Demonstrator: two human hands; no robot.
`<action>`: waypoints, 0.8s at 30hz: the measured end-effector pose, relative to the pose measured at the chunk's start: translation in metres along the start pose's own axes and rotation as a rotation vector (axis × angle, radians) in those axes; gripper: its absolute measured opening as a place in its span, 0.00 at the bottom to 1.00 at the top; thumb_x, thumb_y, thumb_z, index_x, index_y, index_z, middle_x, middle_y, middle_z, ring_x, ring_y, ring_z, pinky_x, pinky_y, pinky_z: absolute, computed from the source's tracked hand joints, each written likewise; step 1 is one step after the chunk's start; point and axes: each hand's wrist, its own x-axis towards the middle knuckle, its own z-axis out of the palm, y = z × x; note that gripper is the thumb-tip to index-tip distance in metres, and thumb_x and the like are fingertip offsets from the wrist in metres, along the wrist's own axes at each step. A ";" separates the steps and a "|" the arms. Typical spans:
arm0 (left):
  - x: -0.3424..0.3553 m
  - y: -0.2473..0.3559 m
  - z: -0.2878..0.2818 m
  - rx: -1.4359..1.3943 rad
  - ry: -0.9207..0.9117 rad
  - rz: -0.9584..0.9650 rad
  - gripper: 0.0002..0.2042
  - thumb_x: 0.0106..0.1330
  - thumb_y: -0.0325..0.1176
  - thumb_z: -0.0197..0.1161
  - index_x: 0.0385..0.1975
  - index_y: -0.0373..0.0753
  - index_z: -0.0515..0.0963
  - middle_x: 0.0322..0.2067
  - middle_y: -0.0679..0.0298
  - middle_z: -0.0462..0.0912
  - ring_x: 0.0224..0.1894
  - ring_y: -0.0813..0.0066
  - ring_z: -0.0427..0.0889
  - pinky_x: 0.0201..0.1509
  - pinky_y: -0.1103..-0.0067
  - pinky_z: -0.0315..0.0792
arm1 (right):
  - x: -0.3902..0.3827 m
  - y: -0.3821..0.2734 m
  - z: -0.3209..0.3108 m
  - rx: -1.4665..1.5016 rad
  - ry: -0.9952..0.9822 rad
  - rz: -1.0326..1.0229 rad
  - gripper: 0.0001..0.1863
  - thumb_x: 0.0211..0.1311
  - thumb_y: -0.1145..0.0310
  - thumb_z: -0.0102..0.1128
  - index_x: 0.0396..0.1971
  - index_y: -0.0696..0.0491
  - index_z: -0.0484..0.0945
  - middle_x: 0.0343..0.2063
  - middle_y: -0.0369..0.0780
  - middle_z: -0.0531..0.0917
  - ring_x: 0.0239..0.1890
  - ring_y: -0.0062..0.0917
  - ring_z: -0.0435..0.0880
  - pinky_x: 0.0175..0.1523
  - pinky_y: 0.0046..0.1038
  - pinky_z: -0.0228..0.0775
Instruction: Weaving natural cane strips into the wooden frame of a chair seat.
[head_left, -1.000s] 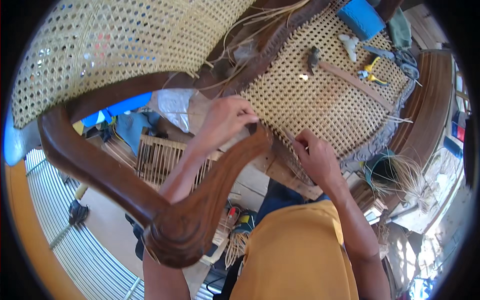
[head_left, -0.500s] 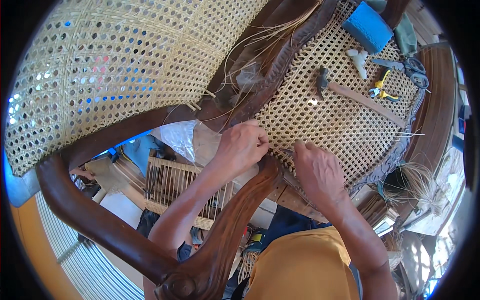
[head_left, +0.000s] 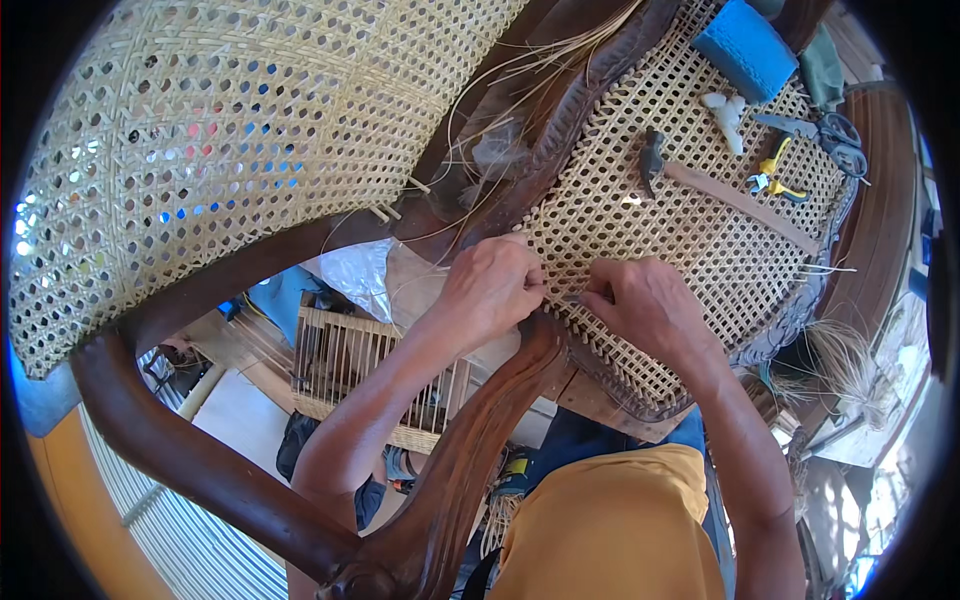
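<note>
My left hand (head_left: 490, 292) pinches at the lower-left edge of the woven cane seat (head_left: 735, 255), beside the curved dark wooden arm (head_left: 500, 405); what its fingertips hold is hidden. My right hand (head_left: 648, 298) rests just right of it, fingers curled round a thin item too small to make out, pointed toward the weave. Farther up the seat lie a hammer (head_left: 730, 205), yellow-handled pliers (head_left: 778, 185), scissors (head_left: 842, 145), a blue foam block (head_left: 745, 50) and a crumpled white piece (head_left: 728, 122).
A cane panel (head_left: 230, 120) on dark wood fills the upper left, loose strands near its right edge. Below are a slatted woven rack (head_left: 350, 365) and plastic sheet (head_left: 355, 275). Stacked curved wood (head_left: 880, 225) and a bundle of fibres (head_left: 850, 370) stand at the right.
My view has shifted, so the chair sits farther down and right in the picture. My right hand has moved slightly left along the seat edge, closer to my left hand.
</note>
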 end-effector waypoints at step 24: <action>0.004 0.006 0.003 -0.006 0.004 -0.087 0.05 0.50 0.28 0.65 0.22 0.32 0.81 0.26 0.54 0.80 0.32 0.58 0.81 0.38 0.69 0.72 | 0.002 0.005 -0.001 0.025 -0.017 -0.019 0.10 0.56 0.63 0.62 0.27 0.55 0.78 0.20 0.43 0.82 0.25 0.38 0.82 0.34 0.36 0.73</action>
